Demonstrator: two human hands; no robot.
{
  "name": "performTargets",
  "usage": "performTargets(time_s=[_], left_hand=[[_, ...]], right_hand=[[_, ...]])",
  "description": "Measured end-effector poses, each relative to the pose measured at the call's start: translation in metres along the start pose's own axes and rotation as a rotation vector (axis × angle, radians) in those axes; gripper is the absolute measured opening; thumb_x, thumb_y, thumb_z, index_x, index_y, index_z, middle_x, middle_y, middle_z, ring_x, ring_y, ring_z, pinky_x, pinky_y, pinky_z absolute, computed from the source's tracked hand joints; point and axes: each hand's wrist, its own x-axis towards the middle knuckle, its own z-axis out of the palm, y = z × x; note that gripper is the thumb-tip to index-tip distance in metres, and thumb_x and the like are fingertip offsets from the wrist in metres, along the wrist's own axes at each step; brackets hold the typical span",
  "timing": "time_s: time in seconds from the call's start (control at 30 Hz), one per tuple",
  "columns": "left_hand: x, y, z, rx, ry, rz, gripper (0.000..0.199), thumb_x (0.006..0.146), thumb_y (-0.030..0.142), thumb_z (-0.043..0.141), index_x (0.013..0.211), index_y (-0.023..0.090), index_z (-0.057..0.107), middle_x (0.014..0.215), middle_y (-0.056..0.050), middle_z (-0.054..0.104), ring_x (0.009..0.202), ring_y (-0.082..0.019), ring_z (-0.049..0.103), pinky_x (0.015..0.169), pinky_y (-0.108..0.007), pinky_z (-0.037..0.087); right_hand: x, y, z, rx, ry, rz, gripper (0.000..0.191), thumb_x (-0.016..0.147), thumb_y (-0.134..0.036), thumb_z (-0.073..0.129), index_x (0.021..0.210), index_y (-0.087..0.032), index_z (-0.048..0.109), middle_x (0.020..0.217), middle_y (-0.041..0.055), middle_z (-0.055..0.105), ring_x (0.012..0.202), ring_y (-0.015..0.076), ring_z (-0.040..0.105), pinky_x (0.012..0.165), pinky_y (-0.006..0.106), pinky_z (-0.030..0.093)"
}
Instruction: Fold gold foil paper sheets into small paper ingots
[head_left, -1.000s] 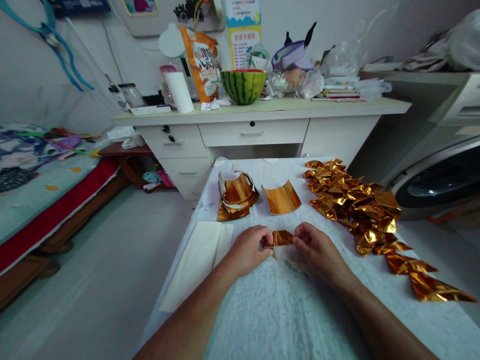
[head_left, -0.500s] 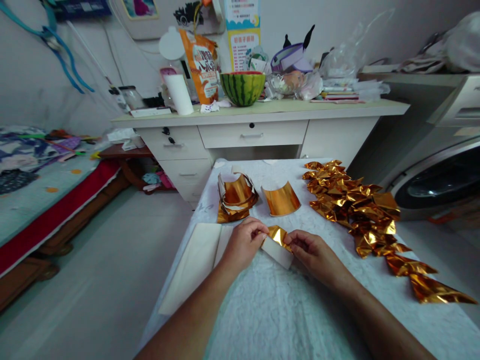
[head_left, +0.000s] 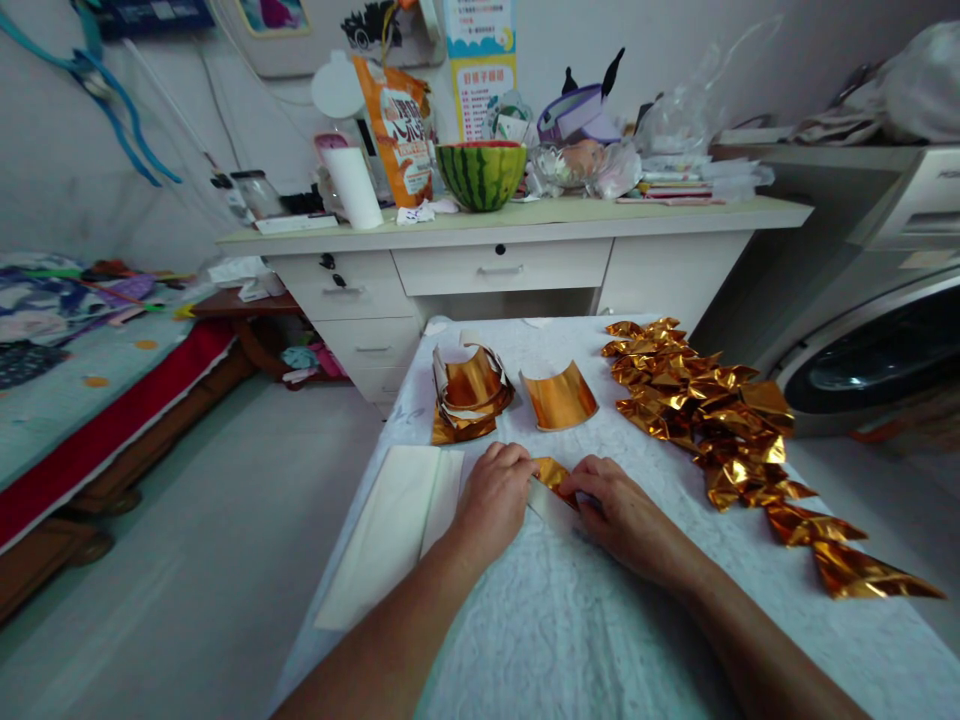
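Between my hands is a sheet of gold foil paper (head_left: pixel 551 474) with a white backing, partly folded over. My left hand (head_left: pixel 498 497) is closed on its left edge, fingers bent over the paper. Gripping the right edge, my right hand (head_left: pixel 616 510) has its thumb and fingers pinched together. Just beyond lie a curved single gold sheet (head_left: pixel 561 397) and a curled stack of gold sheets (head_left: pixel 474 388). White paper sheets (head_left: pixel 382 530) lie flat to the left, close to my left forearm.
Folded gold foil pieces (head_left: pixel 697 410) form a pile along the right side of the cloth-covered table (head_left: pixel 570 640). Behind stands a white desk (head_left: pixel 502 268) bearing a watermelon half (head_left: pixel 481 176) and an orange bag (head_left: pixel 397 130). A washing machine (head_left: pixel 885 300) is at the right, a bed (head_left: pixel 90 400) at the left.
My hands have pressed lower onto the sheet, and its white part now shows as a narrower strip. My left fingers have curled further over it. The view has shifted slightly.
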Motion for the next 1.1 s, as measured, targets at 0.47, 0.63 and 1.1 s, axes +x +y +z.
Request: performTargets(time_s=[0.47, 0.63, 1.1], left_hand=[[-0.005, 0.005, -0.007, -0.096, -0.117, 0.031, 0.019, 0.082, 0.011, 0.061, 0.098, 0.020, 0.065, 0.101, -0.003, 0.060, 0.101, -0.020, 0.055, 0.092, -0.032, 0.046], [-0.007, 0.005, -0.008, -0.181, -0.145, 0.010, 0.020, 0.072, 0.017, 0.073, 0.091, 0.021, 0.065, 0.106, -0.004, 0.056, 0.105, -0.021, 0.053, 0.096, -0.035, 0.043], [-0.007, 0.006, -0.009, -0.229, -0.186, 0.011, 0.024, 0.069, 0.016, 0.075, 0.090, 0.022, 0.065, 0.108, -0.004, 0.052, 0.107, -0.022, 0.050, 0.097, -0.037, 0.042]], right_hand=[[-0.003, 0.006, -0.003, -0.089, -0.105, -0.099, 0.035, 0.077, -0.003, 0.054, 0.105, -0.021, 0.066, 0.101, 0.0070, 0.060, 0.095, 0.0221, 0.052, 0.086, 0.036, 0.043], [-0.005, 0.003, -0.009, -0.087, -0.136, -0.130, 0.034, 0.076, -0.007, 0.061, 0.107, -0.022, 0.064, 0.103, 0.0068, 0.059, 0.098, 0.0229, 0.052, 0.087, 0.037, 0.042], [-0.005, -0.002, -0.007, -0.129, -0.149, -0.149, 0.034, 0.079, -0.017, 0.067, 0.112, -0.024, 0.064, 0.101, 0.0073, 0.057, 0.094, 0.0230, 0.051, 0.085, 0.038, 0.042]])
